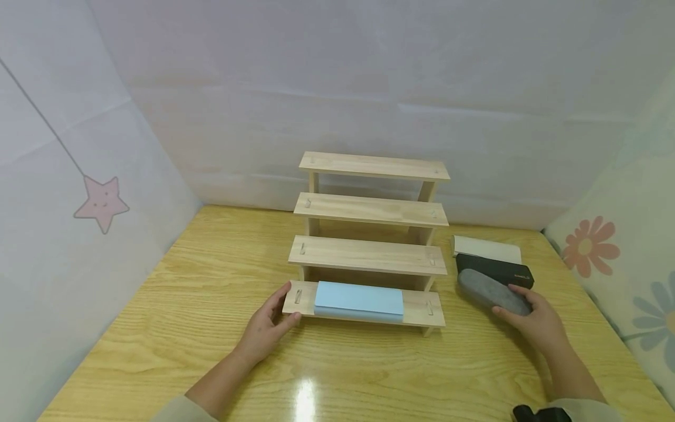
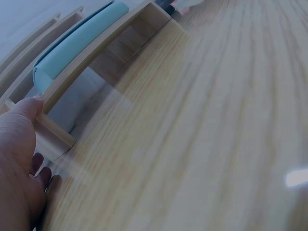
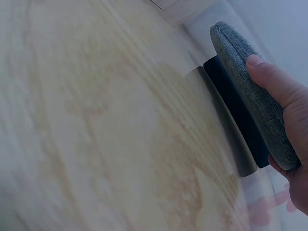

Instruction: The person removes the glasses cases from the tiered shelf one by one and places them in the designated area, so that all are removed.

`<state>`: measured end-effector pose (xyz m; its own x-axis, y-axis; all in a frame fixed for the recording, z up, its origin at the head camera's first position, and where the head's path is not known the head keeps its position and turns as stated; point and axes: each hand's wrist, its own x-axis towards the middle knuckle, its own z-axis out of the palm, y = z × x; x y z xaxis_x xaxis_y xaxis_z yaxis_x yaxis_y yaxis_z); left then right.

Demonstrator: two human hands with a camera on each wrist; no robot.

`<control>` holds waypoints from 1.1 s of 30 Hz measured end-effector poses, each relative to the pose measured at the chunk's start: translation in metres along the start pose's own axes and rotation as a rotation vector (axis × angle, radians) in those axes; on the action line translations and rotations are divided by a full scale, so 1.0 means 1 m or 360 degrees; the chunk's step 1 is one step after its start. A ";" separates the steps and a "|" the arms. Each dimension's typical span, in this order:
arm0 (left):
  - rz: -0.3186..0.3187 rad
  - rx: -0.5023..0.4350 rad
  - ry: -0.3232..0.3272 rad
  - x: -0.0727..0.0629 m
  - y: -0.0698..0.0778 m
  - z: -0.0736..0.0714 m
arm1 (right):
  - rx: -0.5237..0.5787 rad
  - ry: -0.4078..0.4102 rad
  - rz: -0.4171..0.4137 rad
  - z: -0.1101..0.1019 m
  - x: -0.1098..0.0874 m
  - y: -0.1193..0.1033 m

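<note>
A light blue glasses case (image 1: 358,300) lies on the lowest step of a four-tiered wooden display rack (image 1: 369,256). At the left end of that step, my left hand (image 1: 265,328) grips the board, its thumb (image 2: 30,107) at the front edge. My right hand (image 1: 539,323) holds a grey fabric-covered glasses case (image 1: 487,291) by its near right end, thumb on one side and fingers on the other. In the right wrist view this grey case (image 3: 250,86) is tilted above a black glasses case (image 3: 236,113).
Right of the rack, the black case (image 1: 495,268) and a cream case (image 1: 487,248) lie side by side on the wood-grain table (image 1: 221,264). White cloth (image 1: 343,76) hangs behind, with printed flowers (image 1: 589,246) on the right side. A black object (image 1: 540,414) sits at the right wrist.
</note>
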<state>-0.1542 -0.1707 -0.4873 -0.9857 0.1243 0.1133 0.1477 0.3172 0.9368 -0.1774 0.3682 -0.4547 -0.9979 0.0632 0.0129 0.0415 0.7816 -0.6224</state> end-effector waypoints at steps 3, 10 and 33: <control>-0.0003 0.0006 0.0000 0.000 0.000 0.000 | -0.0008 -0.0004 -0.0004 0.001 0.000 0.002; 0.0000 0.0009 -0.0006 -0.001 0.001 -0.001 | 0.0005 -0.0025 0.0009 0.004 0.000 0.006; 0.0047 -0.0021 -0.0016 0.000 -0.001 -0.001 | -0.0052 -0.0010 -0.0037 0.011 0.004 0.013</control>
<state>-0.1546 -0.1721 -0.4878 -0.9801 0.1427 0.1379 0.1757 0.3010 0.9373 -0.1814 0.3719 -0.4717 -0.9989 0.0411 0.0217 0.0201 0.8027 -0.5961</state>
